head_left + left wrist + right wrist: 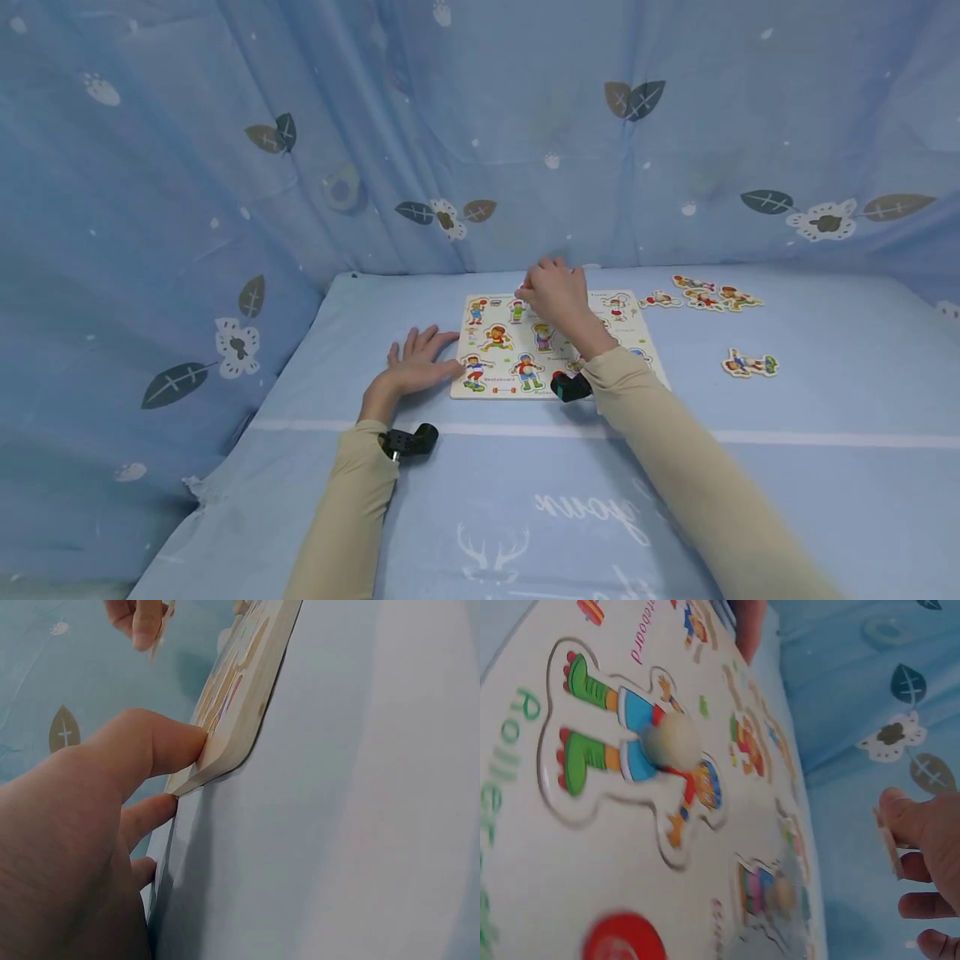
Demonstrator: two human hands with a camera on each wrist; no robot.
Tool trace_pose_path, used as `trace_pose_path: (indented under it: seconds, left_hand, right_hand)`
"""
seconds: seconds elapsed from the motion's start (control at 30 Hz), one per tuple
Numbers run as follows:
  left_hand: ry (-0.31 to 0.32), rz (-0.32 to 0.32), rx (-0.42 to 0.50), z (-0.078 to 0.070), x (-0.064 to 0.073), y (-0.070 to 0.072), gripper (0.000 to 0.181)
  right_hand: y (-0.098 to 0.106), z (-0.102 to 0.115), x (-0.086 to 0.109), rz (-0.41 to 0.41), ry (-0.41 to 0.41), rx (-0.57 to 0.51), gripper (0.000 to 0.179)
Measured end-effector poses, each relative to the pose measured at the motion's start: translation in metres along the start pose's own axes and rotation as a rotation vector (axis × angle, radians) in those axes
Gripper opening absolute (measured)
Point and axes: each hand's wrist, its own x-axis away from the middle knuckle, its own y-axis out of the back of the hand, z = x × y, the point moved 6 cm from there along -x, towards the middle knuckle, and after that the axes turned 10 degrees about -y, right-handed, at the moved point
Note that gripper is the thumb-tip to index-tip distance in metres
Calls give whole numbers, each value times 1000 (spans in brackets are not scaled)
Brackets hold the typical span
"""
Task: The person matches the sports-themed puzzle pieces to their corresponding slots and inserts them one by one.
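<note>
The right hand (558, 296) pinches a thin piece (889, 840) between thumb and fingers, raised over the far side of the board (641, 332) and apart from it. From the left hand (408, 372), the piece lies forward and to the right; the right hand, having it, is the nearer. The piece shows nearly edge-on in both wrist views, its thin edge running roughly in line with the board's, so I judge it held about level; which way its long axis points, I cannot tell, nor can I make out its picture.

The hands are well apart. The left hand is spread, thumb resting on the board's near corner on that side and a fingertip at its edge, the other fingers reaching past over the cloth (315, 392). The board's long axis runs from the left hand's side across below the right hand and on beyond it.

The board is the only holder here. The skater (528, 372), between the two hands and nearer the person, sits within its outline with a round knob on top; the purple figure (542, 337), just short of the right hand, has a knob too. Under the right hand the board is hidden, so I cannot tell which slots there are filled.

Out to the right of the right hand, loose pieces (703, 300) lie bunched beyond the board, with a lone piece (750, 363) nearer the person.
</note>
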Motion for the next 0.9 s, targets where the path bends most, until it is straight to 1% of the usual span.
trace_pose_path:
  seconds: [0.1, 0.17, 0.33, 0.47, 0.57, 0.6, 0.7, 0.8, 0.83, 0.9]
  left_hand:
    - [-13, -2, 15, -3, 0, 1, 74]
    - [-20, -2, 8, -3, 0, 1, 75]
    - [-35, -7, 22, -4, -2, -4, 75]
    - [-27, -10, 28, -2, -1, -6, 75]
    - [-26, -10, 22, -2, 0, -5, 75]
    - [-29, -8, 24, -2, 0, -5, 76]
    - [-41, -7, 25, -2, -1, -3, 76]
    - [-37, -7, 15, 0, -3, -3, 76]
    - [-37, -12, 14, 1, -3, -2, 76]
    - [-28, -7, 4, 4, -3, -4, 76]
  right_hand:
    - [-8, 5, -3, 10, -6, -7, 25]
    - [-13, 7, -5, 10, 0, -5, 25]
    - [-26, 6, -9, 24, 14, 49, 23]
    - [-35, 5, -10, 80, 26, 51, 24]
    - [-37, 8, -9, 156, 53, 26, 24]
    - [-36, 8, -9, 197, 60, 19, 26]
    - [-30, 8, -6, 320, 79, 14, 22]
    - [-25, 5, -4, 454, 85, 15, 35]
    - [-25, 5, -4, 486, 86, 12, 42]
    - [-25, 3, -4, 534, 78, 5, 48]
